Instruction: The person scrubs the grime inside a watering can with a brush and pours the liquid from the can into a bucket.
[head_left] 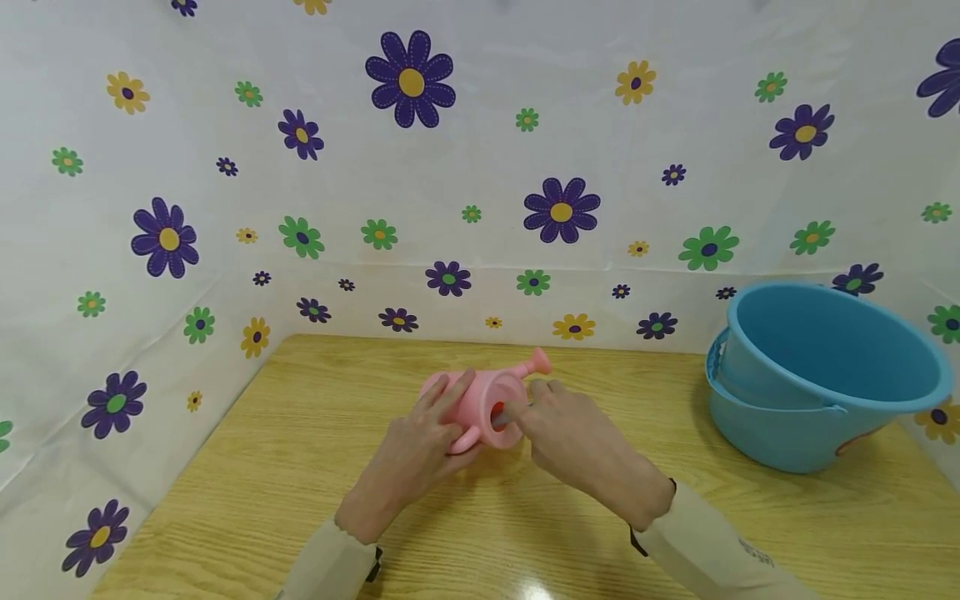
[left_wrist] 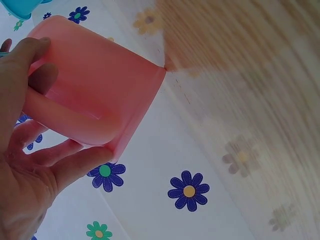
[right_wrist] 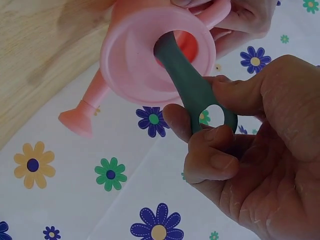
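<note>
A pink watering can lies tipped on the wooden table, its open top facing right and its spout pointing away from me. My left hand grips the can around its body and handle. With thumb and fingers, my right hand pinches a dark green tool handle that has a round hole at its end. That handle reaches through the can's opening, so the tool's far end is hidden inside. Bright red-orange shows within the opening.
A large blue bucket stands at the right of the table, its carrying handle hanging down on the near side. White sheeting with printed flowers rises behind the table and along its left side.
</note>
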